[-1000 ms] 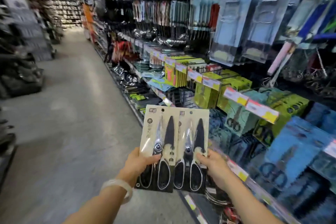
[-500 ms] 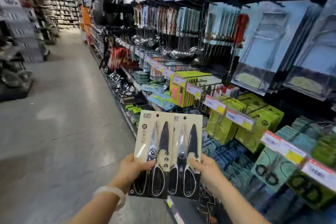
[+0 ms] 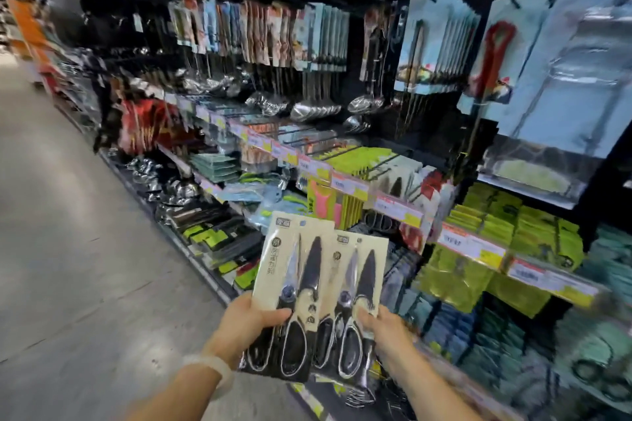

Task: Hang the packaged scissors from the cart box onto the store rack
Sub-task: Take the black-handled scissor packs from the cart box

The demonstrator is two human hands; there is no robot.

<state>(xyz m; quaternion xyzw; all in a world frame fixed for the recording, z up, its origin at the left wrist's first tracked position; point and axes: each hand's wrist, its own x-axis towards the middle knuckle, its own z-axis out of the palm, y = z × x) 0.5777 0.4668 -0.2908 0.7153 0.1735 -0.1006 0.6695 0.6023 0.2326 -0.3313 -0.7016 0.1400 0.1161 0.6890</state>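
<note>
1. Running along the left is a grey floor (image 3: 68, 267), bare concrete, with the aisle blurred further back.
2. The left hand (image 3: 246, 325) grips the left pack (image 3: 294, 290) of scissors at its lower edge, thumb across the front near the black handles; a pale band (image 3: 212, 369) sits on that wrist.
3. The left pack is held upright, tilted slightly right, and overlaps the right pack (image 3: 355, 301) just beside it.
4. The right hand (image 3: 386, 331) pinches the right pack at its lower right side, thumb on the front over the handle loops.
5. Both packs are held in front of the lower part of the rack (image 3: 393, 205), not touching it.
6. The rack fills the right side: ladles (image 3: 314, 109) hang up high, green packs (image 3: 496, 225) sit behind price tags (image 3: 472, 246), blurred.
</note>
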